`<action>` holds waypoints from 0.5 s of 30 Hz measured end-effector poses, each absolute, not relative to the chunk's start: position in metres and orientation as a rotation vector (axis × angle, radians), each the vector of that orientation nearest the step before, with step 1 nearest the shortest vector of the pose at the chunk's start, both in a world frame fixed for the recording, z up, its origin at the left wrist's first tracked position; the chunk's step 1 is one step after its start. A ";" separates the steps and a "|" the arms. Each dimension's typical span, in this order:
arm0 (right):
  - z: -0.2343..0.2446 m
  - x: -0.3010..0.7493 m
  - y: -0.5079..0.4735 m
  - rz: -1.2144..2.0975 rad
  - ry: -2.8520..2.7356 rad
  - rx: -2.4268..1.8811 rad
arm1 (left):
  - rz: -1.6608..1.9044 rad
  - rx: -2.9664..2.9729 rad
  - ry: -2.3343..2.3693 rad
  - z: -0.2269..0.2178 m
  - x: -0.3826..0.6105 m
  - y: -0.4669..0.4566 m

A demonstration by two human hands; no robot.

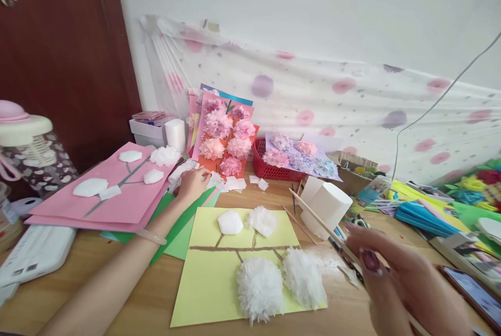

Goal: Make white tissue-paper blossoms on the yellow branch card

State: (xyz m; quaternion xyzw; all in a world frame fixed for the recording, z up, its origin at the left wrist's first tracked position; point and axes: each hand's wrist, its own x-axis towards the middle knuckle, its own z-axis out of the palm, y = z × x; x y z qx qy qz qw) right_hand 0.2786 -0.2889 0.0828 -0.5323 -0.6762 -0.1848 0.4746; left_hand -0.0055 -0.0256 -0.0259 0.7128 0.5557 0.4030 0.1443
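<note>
My left hand (pixel 193 183) reaches to the back of the table, its fingers curled among small white tissue paper pieces (pixel 215 182). Whatever the fingertips pinch is hidden. In my right hand (pixel 403 278), at the lower right, a thin wooden stick (pixel 319 212) is gripped, its tip pointing up and left. Between the hands lies a yellow sheet (pixel 203 289) with a brown branch drawn on it. Two fluffy white paper flowers (pixel 260 289) sit on its lower part. Above the branch are a flat white paper shape (pixel 230 222) and a partly frilled one (pixel 263 220).
A pink sheet (pixel 129 211) with white shapes lies left, over green paper (pixel 176 231). Behind stand pink flower pictures (pixel 225 127) and a red basket (pixel 274 171). A white paper roll (pixel 332 203), a phone (pixel 475 294) and craft supplies (pixel 426 216) are right; a bottle (pixel 35 153) stands far left.
</note>
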 end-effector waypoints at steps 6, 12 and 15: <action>0.050 0.286 -0.233 -0.100 -1.760 -1.334 | 1.203 1.716 1.371 -0.017 0.006 -0.033; 0.009 0.298 -0.208 0.136 -1.672 -1.258 | 0.939 0.961 0.941 0.002 0.035 -0.074; -0.006 0.302 -0.212 0.272 -1.465 -1.207 | 0.756 0.987 0.848 0.011 0.048 -0.096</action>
